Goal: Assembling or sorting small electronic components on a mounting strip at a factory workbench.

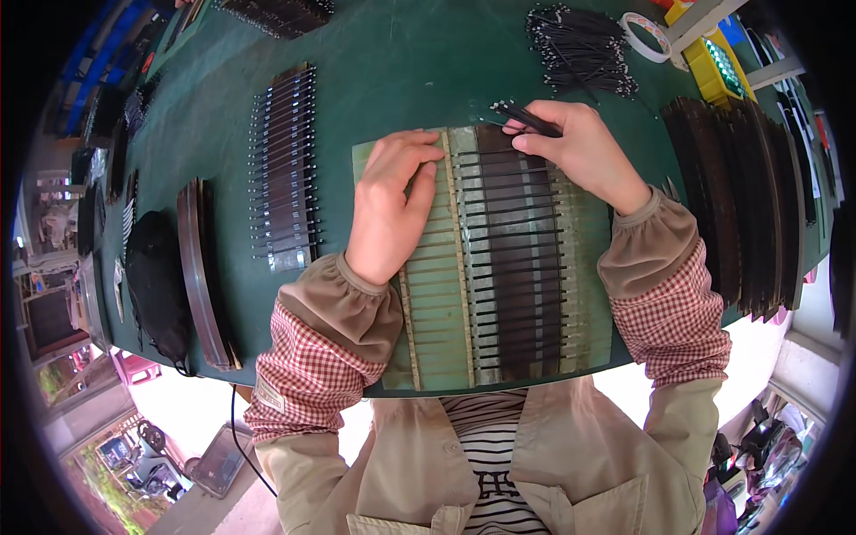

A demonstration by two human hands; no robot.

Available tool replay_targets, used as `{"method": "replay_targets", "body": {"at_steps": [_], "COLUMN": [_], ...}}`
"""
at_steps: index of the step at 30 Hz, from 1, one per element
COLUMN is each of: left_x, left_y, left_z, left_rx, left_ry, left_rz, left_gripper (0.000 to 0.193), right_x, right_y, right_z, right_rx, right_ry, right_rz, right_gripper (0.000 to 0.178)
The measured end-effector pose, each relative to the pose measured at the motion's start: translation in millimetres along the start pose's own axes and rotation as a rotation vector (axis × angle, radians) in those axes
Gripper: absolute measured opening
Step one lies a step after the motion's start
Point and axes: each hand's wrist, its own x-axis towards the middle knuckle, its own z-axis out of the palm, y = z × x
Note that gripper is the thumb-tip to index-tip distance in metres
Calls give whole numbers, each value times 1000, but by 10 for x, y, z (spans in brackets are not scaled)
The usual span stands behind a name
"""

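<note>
In the head view, a pale green board (434, 312) is seen lying at the near edge of a green table (383, 85), about midway between its left and right sides. On the board, a dark brown strip (517, 294) is laid with its long axis running from the board's far edge to its near edge, and it is crossed by a row of thin black rods (501, 244) set side by side. By the right hand (584, 152), a small bundle of loose black rods (538, 123) is pinched between thumb and fingers above the board's far edge, at the far end of the brown strip. The relation judged to matter most is found here: the bundle is held aslant, its silvery tips pointed to the far left, whereas the laid rods run from left to right, and the right hand is the nearer of the 2 to the brown strip's far end. The left hand (390, 192) is placed over the board's far left corner, its fingers bent and its fingertips at a notched yellowish strip (462, 267); whether anything is pinched there cannot be told. Toward the table's far right corner, a pile of black rods (580, 49) is seen beside a white tape roll (645, 37), and a stack of dark strips (731, 205) is ranged along the right edge.
</note>
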Motion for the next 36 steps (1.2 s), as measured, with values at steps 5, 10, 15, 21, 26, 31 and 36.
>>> {"method": "replay_targets", "body": {"at_steps": [5,10,15,21,26,31,36], "left_x": [4,-59,-54,127,259,177,92], "left_y": [3,136,74,124,153,30,0], "left_z": [-9,45,28,11,74,15,-11], "left_rx": [26,418,340,-426,-710,-494,11], "left_ry": [-32,-142,-140,-69,-154,-91,13], "left_rz": [23,211,185,-296,-388,-290,6], "left_gripper": [24,32,35,19,13,10,12], "right_x": [-32,-106,-130,-70,-56,8,84], "right_y": [-47,-115,-12,-302,-496,-151,-60], "right_z": [50,101,-52,-249,-226,-224,-136], "right_rx": [-54,-309,-426,218,236,219,271], "right_ry": [39,85,172,-10,-228,-170,-99], "right_rz": [-40,-84,-116,93,251,175,125], "right_gripper": [19,17,16,15,17,16,16]}}
